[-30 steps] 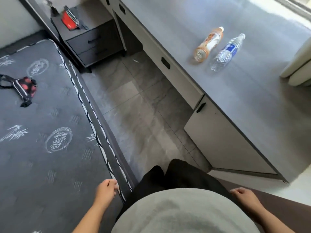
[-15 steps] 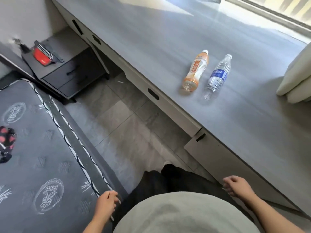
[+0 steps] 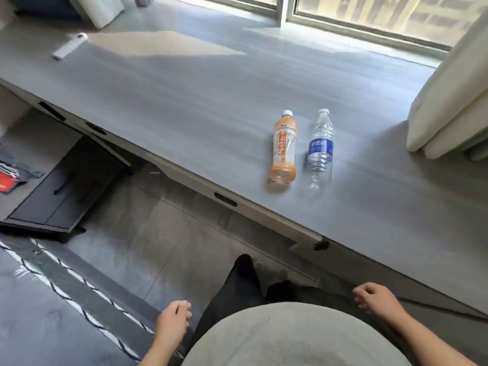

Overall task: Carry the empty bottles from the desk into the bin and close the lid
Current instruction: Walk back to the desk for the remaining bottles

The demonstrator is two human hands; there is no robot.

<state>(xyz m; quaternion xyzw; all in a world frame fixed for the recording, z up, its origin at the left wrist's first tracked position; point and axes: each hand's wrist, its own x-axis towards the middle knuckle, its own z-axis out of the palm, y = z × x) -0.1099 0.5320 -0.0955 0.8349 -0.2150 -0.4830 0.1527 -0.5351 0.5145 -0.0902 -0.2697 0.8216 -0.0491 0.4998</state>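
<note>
Two empty bottles lie side by side on the long grey desk (image 3: 184, 107), caps pointing away from me. The orange-labelled bottle (image 3: 283, 147) is on the left, the clear bottle with a blue label (image 3: 320, 147) on the right. My left hand (image 3: 173, 319) hangs low beside my hip with fingers loosely curled and nothing in it. My right hand (image 3: 376, 299) is low in front of the desk's cabinet, also loosely curled and holding nothing. Both hands are well short of the bottles. No bin is in view.
A white remote-like object (image 3: 69, 46) lies at the desk's far left. A cream curtain (image 3: 451, 101) hangs onto the desk at right. A dark nightstand (image 3: 66, 199) stands at left, a mattress edge (image 3: 52, 299) at lower left, grey tiled floor (image 3: 158, 247) between.
My view has turned and lifted toward the desk and window, so the bottles now sit nearer the middle. Both hands stayed low at my sides, the right one shifted rightward.
</note>
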